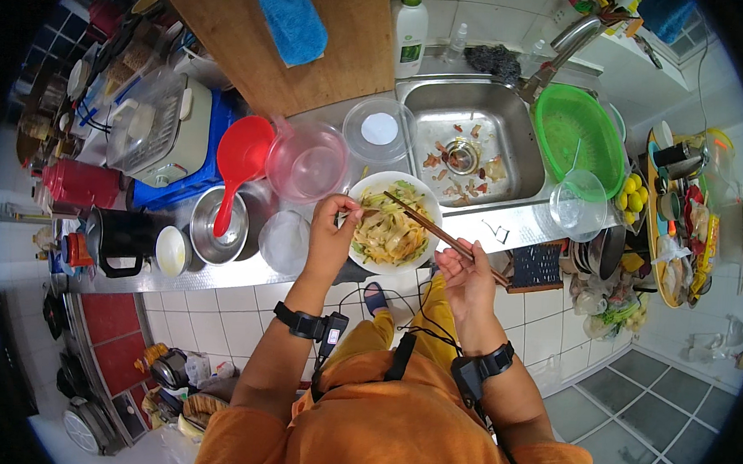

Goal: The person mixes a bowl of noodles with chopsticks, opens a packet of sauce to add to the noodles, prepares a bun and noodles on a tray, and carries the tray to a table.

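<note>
A white plate (pixel 430 260) at the counter's front edge holds a mix of pale strips and green shreds (pixel 390 230). My right hand (pixel 470 269) holds a pair of brown chopsticks (pixel 447 239), whose tips lie over the food's upper part. At the plate's left rim is my left hand (pixel 335 220), thumb and fingers pinched together around a small brown thing (pixel 369 213), too small to name. A clear round lid (pixel 284 242) lies left of my left hand, and a pink clear plastic bowl (pixel 307 162) stands beyond it.
Behind the plate, the steel sink (pixel 471 143) holds food scraps. A green basket (pixel 578 139) and a clear bowl (pixel 578 205) sit to its right. Leftward are a red ladle (pixel 243 153) on a steel bowl (pixel 201 226), a white bowl (pixel 173 251) and a black kettle (pixel 119 238).
</note>
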Action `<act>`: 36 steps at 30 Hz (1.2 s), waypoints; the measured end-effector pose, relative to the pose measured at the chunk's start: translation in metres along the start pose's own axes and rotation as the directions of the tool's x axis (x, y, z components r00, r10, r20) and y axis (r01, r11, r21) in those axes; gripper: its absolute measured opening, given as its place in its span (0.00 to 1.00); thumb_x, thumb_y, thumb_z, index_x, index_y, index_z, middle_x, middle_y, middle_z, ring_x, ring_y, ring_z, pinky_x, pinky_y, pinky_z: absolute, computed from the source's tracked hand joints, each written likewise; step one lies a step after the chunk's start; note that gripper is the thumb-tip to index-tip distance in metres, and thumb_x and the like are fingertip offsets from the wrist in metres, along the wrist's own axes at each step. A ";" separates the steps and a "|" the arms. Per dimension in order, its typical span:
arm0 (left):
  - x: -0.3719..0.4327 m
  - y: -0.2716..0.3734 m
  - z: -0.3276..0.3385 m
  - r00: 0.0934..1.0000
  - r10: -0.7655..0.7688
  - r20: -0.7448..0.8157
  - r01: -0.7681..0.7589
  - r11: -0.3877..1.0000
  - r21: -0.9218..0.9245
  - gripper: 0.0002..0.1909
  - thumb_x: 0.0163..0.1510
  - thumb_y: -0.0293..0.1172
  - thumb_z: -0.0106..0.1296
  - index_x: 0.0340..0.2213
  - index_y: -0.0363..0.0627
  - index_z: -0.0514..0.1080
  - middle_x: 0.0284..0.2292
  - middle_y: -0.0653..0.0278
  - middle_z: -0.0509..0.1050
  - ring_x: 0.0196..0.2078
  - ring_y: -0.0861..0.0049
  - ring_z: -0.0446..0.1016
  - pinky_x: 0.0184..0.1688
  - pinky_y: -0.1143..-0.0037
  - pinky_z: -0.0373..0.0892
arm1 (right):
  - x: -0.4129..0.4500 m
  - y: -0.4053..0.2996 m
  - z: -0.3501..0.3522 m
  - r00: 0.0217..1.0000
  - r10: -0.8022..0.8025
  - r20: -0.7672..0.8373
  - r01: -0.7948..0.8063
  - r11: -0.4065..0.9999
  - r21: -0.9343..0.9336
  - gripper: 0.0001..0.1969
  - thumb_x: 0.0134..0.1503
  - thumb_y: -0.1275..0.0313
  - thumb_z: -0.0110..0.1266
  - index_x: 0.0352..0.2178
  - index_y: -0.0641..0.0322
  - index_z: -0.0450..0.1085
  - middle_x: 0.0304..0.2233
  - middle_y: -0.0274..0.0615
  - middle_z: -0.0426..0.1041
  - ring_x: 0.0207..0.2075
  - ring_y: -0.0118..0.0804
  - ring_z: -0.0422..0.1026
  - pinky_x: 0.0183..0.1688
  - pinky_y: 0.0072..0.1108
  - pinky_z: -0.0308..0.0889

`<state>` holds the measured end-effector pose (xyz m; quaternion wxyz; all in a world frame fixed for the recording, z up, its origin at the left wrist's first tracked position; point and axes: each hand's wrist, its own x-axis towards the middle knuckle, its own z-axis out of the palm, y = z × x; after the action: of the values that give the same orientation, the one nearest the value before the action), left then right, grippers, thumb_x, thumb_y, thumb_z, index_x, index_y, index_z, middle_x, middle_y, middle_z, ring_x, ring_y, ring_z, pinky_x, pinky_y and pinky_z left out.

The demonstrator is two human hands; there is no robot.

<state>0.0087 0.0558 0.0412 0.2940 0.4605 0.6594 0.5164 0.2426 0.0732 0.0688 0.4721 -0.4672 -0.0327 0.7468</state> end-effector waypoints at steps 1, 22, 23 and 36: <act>0.000 -0.001 -0.004 1.000 0.013 0.002 -0.013 1.000 0.015 0.06 0.49 0.24 0.53 0.30 0.40 0.66 0.31 0.66 0.68 0.38 0.80 0.64 0.44 0.80 0.60 | 0.001 0.000 -0.003 1.000 -0.011 0.010 0.011 1.000 -0.002 0.16 0.60 0.62 0.38 0.34 0.65 0.66 0.23 0.44 0.72 0.27 0.37 0.73 0.38 0.25 0.68; -0.002 0.057 -0.055 0.910 0.331 0.248 -0.356 0.933 0.061 0.10 0.39 0.17 0.54 0.24 0.45 0.68 0.29 0.66 0.72 0.38 0.72 0.67 0.48 0.72 0.60 | -0.015 -0.034 -0.001 0.939 -0.256 0.230 0.295 0.943 -0.156 0.17 0.60 0.61 0.39 0.32 0.67 0.65 0.21 0.47 0.72 0.23 0.38 0.72 0.38 0.29 0.68; -0.002 0.057 -0.055 0.910 0.331 0.250 -0.356 0.933 0.060 0.10 0.39 0.17 0.54 0.24 0.45 0.68 0.29 0.66 0.72 0.38 0.72 0.67 0.48 0.72 0.60 | -0.015 -0.037 -0.001 0.949 -0.220 0.227 0.251 0.961 -0.117 0.17 0.60 0.61 0.39 0.32 0.67 0.65 0.21 0.47 0.72 0.22 0.38 0.72 0.38 0.29 0.68; 0.008 0.063 -0.042 0.920 0.283 0.272 -0.320 0.942 0.104 0.08 0.37 0.18 0.55 0.23 0.42 0.70 0.29 0.65 0.70 0.39 0.70 0.65 0.43 0.75 0.61 | -0.023 -0.042 0.010 0.889 -0.218 0.402 0.323 0.922 -0.215 0.17 0.59 0.63 0.39 0.28 0.69 0.67 0.20 0.49 0.72 0.21 0.39 0.72 0.29 0.26 0.70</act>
<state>-0.0120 0.0483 0.1142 0.2578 0.6390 0.5738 0.4427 0.2661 0.0829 0.1105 0.4878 -0.3698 -0.2902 0.7356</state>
